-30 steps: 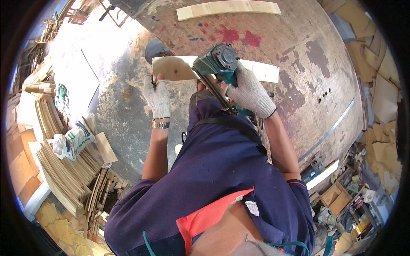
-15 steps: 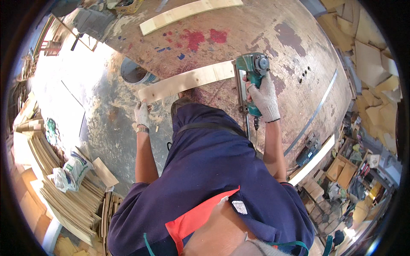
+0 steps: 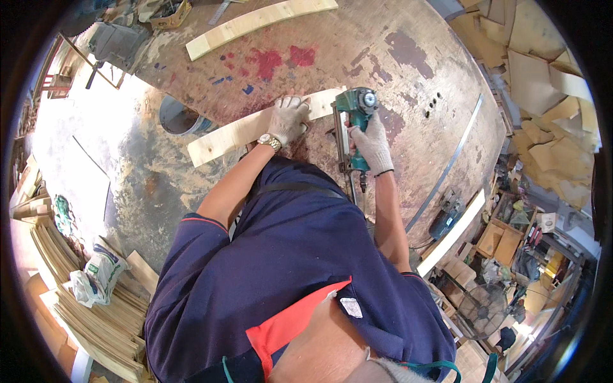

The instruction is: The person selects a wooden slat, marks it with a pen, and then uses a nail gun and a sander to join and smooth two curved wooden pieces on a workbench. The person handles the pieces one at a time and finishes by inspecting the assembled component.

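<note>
A pale wooden board (image 3: 228, 136) lies aslant over the edge of the worktable, its left end sticking out past the edge. My left hand (image 3: 289, 121), in a light knitted glove with a watch at the wrist, grips the board near its middle, fingers curled over the far edge. In my gloved right hand (image 3: 373, 147) is a green nail gun (image 3: 361, 121), held by its handle. The gun's nose end is beside the board's right end; whether they touch I cannot tell.
Another curved board (image 3: 262, 27) lies farther back on the worktable (image 3: 338, 57). A bucket (image 3: 182, 117) stands left of the table edge. A long metal strip (image 3: 447, 163) and a power tool (image 3: 445, 217) are at the right. Wood strips (image 3: 96, 325) are stacked at lower left.
My left hand has moved from the board's left end rightward to its middle and now grips it there. The nail gun stays in my right hand. The whole view has shifted slightly.
</note>
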A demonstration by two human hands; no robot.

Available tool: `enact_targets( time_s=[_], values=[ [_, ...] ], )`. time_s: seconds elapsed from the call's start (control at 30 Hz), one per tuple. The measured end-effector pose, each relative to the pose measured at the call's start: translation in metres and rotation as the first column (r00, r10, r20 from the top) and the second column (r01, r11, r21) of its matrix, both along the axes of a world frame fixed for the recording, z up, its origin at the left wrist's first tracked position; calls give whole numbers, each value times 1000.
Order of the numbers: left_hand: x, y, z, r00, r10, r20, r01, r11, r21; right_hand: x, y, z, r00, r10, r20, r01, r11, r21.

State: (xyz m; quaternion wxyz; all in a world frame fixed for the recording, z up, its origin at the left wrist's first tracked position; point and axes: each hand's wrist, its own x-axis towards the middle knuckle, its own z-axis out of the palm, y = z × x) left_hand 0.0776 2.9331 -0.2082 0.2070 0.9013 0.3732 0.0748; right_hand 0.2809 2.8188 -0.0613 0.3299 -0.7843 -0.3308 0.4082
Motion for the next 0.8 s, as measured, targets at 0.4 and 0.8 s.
enact_targets(
  time_s=[0.4,0.8],
  values=[
    [-5,-4,-18,989,-2,149,-34,972,234,-2,28,-33,969,183,166,-149,969,-199],
    [-304,-30,-15,157,973,-170,-774,14,-633,20,32,-23,971,23,-237,-51,993,-111]
  ],
)
